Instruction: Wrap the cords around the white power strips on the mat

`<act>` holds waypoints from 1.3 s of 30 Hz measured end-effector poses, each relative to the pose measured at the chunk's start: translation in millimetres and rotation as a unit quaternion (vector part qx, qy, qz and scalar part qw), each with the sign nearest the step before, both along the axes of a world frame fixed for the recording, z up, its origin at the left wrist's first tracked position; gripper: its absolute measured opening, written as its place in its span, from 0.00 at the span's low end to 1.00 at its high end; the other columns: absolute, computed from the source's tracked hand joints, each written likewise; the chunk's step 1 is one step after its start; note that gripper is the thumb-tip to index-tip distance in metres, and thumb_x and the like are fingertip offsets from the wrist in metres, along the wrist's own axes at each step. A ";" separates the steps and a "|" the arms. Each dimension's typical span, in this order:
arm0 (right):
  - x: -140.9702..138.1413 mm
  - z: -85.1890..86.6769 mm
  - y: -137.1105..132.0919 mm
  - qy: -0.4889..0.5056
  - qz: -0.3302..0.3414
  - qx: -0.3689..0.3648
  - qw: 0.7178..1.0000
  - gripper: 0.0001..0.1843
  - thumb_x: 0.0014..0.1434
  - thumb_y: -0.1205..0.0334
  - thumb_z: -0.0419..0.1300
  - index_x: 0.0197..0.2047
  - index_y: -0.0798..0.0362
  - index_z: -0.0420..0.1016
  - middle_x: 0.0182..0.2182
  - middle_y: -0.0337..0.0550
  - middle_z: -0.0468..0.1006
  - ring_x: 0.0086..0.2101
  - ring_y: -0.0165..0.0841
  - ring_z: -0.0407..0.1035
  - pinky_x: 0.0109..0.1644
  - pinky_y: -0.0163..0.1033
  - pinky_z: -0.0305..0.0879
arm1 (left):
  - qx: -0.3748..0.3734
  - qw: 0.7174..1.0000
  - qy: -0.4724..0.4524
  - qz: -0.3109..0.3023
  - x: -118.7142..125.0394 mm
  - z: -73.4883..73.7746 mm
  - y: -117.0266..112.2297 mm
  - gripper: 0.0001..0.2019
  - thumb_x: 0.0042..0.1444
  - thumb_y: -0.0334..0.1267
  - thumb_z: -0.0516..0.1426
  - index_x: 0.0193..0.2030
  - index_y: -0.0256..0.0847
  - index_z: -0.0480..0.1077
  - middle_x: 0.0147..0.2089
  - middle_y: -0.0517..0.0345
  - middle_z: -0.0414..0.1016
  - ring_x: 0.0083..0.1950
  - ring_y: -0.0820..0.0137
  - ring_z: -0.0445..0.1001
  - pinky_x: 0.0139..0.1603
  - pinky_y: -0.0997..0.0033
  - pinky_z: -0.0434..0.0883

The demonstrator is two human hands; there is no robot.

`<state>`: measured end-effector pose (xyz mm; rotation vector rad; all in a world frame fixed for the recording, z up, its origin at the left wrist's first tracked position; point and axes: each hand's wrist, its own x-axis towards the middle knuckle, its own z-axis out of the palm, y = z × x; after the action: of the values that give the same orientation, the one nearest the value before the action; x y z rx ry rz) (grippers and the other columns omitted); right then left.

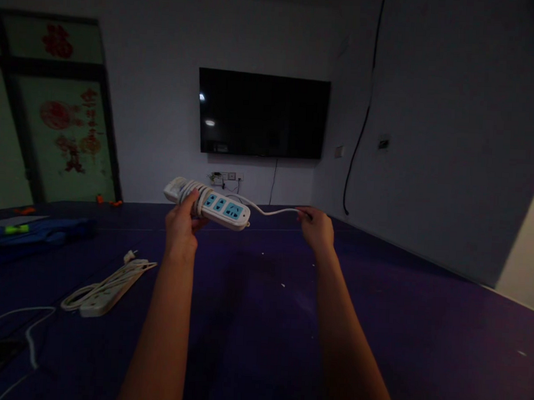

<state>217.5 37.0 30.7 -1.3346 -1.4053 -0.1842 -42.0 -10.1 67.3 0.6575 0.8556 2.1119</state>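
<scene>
My left hand (183, 215) is closed around a white power strip (225, 209) with blue sockets, held up in the air and tilted slightly down to the right. Several turns of its white cord (270, 211) wrap the strip where my fingers grip it. The free cord runs right to my right hand (315, 226), which pinches it at about the same height. Both arms reach out over a dark purple floor (262, 318).
A second white power strip (108, 284) with a coiled cord lies on the floor at left. More white cable (27, 325) trails at the lower left, beside blue fabric (35, 231). A black TV (262, 114) hangs on the far wall. A black cable (363, 121) runs down the right wall.
</scene>
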 end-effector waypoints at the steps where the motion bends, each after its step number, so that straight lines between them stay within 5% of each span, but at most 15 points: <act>1: 3.6 -3.8 3.9 0.000 -0.010 -0.014 1.000 0.16 0.57 0.61 0.52 0.42 0.52 0.80 0.31 0.46 0.81 0.35 0.38 0.73 0.36 0.39 0.63 | -0.008 1.000 0.004 -0.007 1.4 -0.1 0.1 0.14 0.41 0.43 0.65 0.30 0.37 0.70 0.26 0.59 0.72 0.21 0.74 0.71 0.22 0.75 0.71; 15: 38.7 -47.7 52.4 -0.016 0.034 -0.168 0.985 0.13 0.54 0.68 0.55 0.36 0.55 0.81 0.33 0.47 0.82 0.35 0.34 0.75 0.38 0.34 0.65 | 0.010 0.995 0.072 -0.062 17.2 -6.9 3.3 0.15 0.37 0.46 0.66 0.27 0.37 0.74 0.23 0.57 0.73 0.20 0.74 0.70 0.19 0.76 0.68; 21: 29.8 -52.6 53.5 -0.037 0.059 -0.201 0.977 0.11 0.49 0.71 0.59 0.32 0.53 0.82 0.32 0.45 0.82 0.36 0.35 0.75 0.39 0.33 0.66 | 0.008 0.997 0.052 -0.061 19.1 -5.8 3.3 0.14 0.39 0.44 0.66 0.26 0.36 0.73 0.21 0.58 0.72 0.19 0.74 0.69 0.18 0.76 0.67; 25: 15.3 -40.7 47.2 -0.050 0.074 -0.196 0.977 0.13 0.49 0.71 0.61 0.38 0.53 0.82 0.37 0.47 0.82 0.41 0.38 0.75 0.45 0.37 0.67 | 0.003 0.998 0.022 -0.064 19.8 -3.5 3.3 0.13 0.42 0.44 0.66 0.27 0.36 0.72 0.23 0.56 0.73 0.19 0.74 0.71 0.18 0.75 0.69; 29: -15.4 -16.1 29.8 -0.011 0.233 -0.097 0.968 0.18 0.61 0.55 0.53 0.45 0.56 0.79 0.42 0.48 0.80 0.45 0.38 0.73 0.50 0.40 0.65 | -0.001 0.996 -0.018 -0.088 21.5 -1.6 3.7 0.13 0.47 0.45 0.63 0.29 0.35 0.72 0.23 0.56 0.73 0.18 0.75 0.70 0.17 0.76 0.68; 33: -47.3 2.6 2.5 0.077 0.475 -0.103 0.870 0.29 0.64 0.43 0.44 0.52 0.54 0.74 0.42 0.48 0.80 0.40 0.34 0.74 0.45 0.41 0.69 | -0.001 0.995 -0.050 -0.086 22.7 -1.4 4.6 0.13 0.49 0.46 0.62 0.32 0.35 0.73 0.23 0.57 0.73 0.19 0.75 0.70 0.17 0.77 0.69; 36: -57.5 8.1 -10.6 0.091 0.540 -0.137 0.825 0.24 0.62 0.48 0.51 0.55 0.52 0.70 0.43 0.47 0.79 0.36 0.31 0.74 0.42 0.39 0.70 | -0.008 0.997 -0.053 -0.057 21.0 -1.9 4.7 0.14 0.48 0.46 0.63 0.33 0.36 0.73 0.24 0.58 0.73 0.19 0.76 0.70 0.17 0.78 0.68; 39: -57.6 9.0 -13.6 0.063 0.537 -0.150 0.828 0.21 0.57 0.63 0.58 0.55 0.53 0.70 0.43 0.46 0.78 0.33 0.28 0.73 0.39 0.36 0.70 | -0.020 0.998 -0.055 -0.036 18.6 -2.1 4.2 0.14 0.47 0.47 0.63 0.32 0.36 0.72 0.23 0.59 0.71 0.19 0.76 0.69 0.17 0.78 0.66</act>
<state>159.9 23.5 39.8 -0.5861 -1.9069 0.8919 -23.4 -5.9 65.2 0.5388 0.7995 2.0401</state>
